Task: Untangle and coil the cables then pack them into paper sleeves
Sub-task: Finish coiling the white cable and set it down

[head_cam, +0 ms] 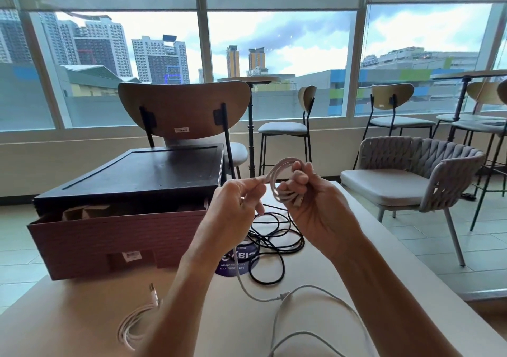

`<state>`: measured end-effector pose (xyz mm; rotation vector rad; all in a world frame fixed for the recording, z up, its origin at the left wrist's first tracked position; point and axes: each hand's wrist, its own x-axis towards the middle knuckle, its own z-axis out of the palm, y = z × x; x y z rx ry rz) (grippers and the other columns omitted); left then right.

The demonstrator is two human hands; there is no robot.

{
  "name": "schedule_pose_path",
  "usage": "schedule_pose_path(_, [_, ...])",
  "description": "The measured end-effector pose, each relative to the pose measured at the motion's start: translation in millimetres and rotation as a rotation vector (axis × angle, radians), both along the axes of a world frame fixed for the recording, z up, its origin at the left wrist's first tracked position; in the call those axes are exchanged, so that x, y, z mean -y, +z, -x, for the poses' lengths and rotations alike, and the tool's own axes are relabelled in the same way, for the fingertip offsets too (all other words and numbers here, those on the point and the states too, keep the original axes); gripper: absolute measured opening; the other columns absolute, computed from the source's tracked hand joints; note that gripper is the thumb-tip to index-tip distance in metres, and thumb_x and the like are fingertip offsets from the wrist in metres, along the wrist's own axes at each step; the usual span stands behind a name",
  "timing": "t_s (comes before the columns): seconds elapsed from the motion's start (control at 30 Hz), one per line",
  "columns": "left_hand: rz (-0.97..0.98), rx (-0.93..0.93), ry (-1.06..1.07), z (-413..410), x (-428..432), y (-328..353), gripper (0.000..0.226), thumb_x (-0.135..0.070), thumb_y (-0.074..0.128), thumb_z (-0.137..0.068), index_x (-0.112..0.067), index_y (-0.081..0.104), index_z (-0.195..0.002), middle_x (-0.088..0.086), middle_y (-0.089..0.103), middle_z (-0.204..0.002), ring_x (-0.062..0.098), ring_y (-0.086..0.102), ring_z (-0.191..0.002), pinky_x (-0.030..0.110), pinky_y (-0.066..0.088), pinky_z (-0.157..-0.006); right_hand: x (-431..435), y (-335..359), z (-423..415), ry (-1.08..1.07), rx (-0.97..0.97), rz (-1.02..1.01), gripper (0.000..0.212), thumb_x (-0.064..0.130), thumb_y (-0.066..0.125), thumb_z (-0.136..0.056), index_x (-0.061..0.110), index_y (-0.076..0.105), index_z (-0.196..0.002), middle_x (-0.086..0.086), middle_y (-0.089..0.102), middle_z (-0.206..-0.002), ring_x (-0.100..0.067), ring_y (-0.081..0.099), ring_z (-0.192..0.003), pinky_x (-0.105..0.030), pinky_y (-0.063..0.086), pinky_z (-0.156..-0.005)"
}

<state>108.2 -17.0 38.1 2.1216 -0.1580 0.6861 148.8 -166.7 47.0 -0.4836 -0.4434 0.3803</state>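
The coiled thin white cable (274,175) is held up above the pale table (343,249). The right hand (311,206) grips it, fingers curled round the loops. The left hand (238,206) pinches the feeding strand just beside the coil, and the loose white tail (274,299) trails down to the tabletop. To coil well, feed even loops, let the strand roll between the fingertips so it doesn't kink, and keep the tail clear of the tangled black cable (274,236). What look like brown paper sleeves (90,210) stand in the open reddish box (118,236).

Bright window (282,63) backlight, wide-angle edge distortion
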Motion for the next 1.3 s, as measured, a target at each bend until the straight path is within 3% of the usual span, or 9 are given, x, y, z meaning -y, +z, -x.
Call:
schedule_pose_path(0.13, [-0.234,0.011,0.06,5,4,-3,0.041,-0.013,0.05,-0.104,-0.031,0.055,-0.14,-0.003,0.066,-0.076,-0.002,0.054,-0.053,0.016,0.044,-0.051,11,2,-10,-0.082,-0.08,-0.183,0.049,0.021,0.037,-0.106,-0.001,0.071,-0.078,-0.008,0.07,-0.073,-0.015,0.069,-0.063,-0.031,0.062,-0.076])
schedule_pose_path(0.27, [-0.496,-0.087,0.104,6,3,-9,0.062,0.005,0.044,-0.096,-0.031,0.047,-0.146,-0.001,0.061,-0.097,0.017,0.065,-0.086,0.042,0.057,-0.078,21,3,-14,-0.214,-0.098,-0.237,0.03,0.015,0.038,-0.105,-0.001,0.063,-0.101,-0.011,0.075,-0.091,-0.015,0.074,-0.078,-0.031,0.057,-0.087])
schedule_pose_path(0.47, [-0.693,-0.31,-0.087,18,15,3,0.037,-0.003,0.053,-0.1,-0.023,0.066,-0.127,-0.001,0.06,-0.111,0.015,0.061,-0.099,0.027,0.05,-0.084,16,-4,-13,-0.541,0.115,0.068,0.023,0.011,0.039,-0.105,0.001,0.061,-0.109,-0.01,0.077,-0.098,-0.019,0.074,-0.093,-0.027,0.058,-0.087])
schedule_pose_path(0.57, [-0.581,-0.263,-0.265,29,20,19,0.023,-0.015,0.06,-0.099,-0.021,0.073,-0.117,-0.011,0.058,-0.087,-0.003,0.058,-0.073,0.009,0.045,-0.066,11,-11,-14,-0.731,0.308,0.387,0.025,0.013,0.036,-0.107,0.005,0.059,-0.113,-0.006,0.077,-0.096,-0.02,0.073,-0.096,-0.027,0.055,-0.09])
schedule_pose_path(0.73, [-0.252,-0.18,-0.429,41,14,35,0.01,-0.02,0.066,-0.095,-0.016,0.074,-0.092,0.001,0.066,-0.071,0.006,0.059,-0.065,0.029,0.053,-0.068,6,-17,-6,-0.766,0.554,0.73,0.027,0.01,0.034,-0.108,0.004,0.06,-0.113,-0.004,0.073,-0.082,-0.006,0.069,-0.071,-0.013,0.051,-0.069])
schedule_pose_path(0.83, [-0.136,-0.202,-0.454,44,4,39,0.015,-0.031,0.064,-0.09,-0.02,0.074,-0.089,-0.008,0.064,-0.067,0.003,0.058,-0.064,0.021,0.05,-0.067,5,-19,-5,-0.669,0.598,0.785,0.027,0.007,0.036,-0.106,0.003,0.063,-0.11,0.005,0.065,-0.067,-0.003,0.061,-0.064,-0.012,0.048,-0.064])
schedule_pose_path(1.1, [0.091,-0.097,-0.385,40,7,40,0.039,-0.042,0.051,-0.091,-0.01,0.074,-0.091,-0.008,0.064,-0.062,0.001,0.057,-0.059,0.014,0.046,-0.063,-1,-17,2,-0.319,0.523,0.62,0.041,0.003,0.032,-0.106,0.014,0.065,-0.085,0.009,0.044,-0.058,-0.004,0.042,-0.056,-0.018,0.046,-0.063])
schedule_pose_path(1.2, [-0.021,0.12,-0.087,25,-4,31,0.028,-0.043,0.055,-0.099,-0.024,0.072,-0.086,-0.009,0.068,-0.07,0.003,0.062,-0.064,0.023,0.05,-0.067,-1,-16,3,-0.276,0.43,0.582,0.035,0.009,0.033,-0.107,0.001,0.067,-0.104,0.004,0.033,-0.058,-0.003,0.037,-0.05,-0.017,0.045,-0.062])
schedule_pose_path(1.3, [-0.025,0.144,0.03,15,-12,22,0.013,-0.028,0.064,-0.096,-0.035,0.073,-0.103,-0.022,0.072,-0.092,-0.001,0.067,-0.086,0.026,0.054,-0.08,-2,-14,6,-0.173,0.349,0.517,0.037,0.011,0.032,-0.107,-0.008,0.063,-0.114,-0.002,0.027,-0.061,-0.004,0.04,-0.047,-0.019,0.046,-0.063])
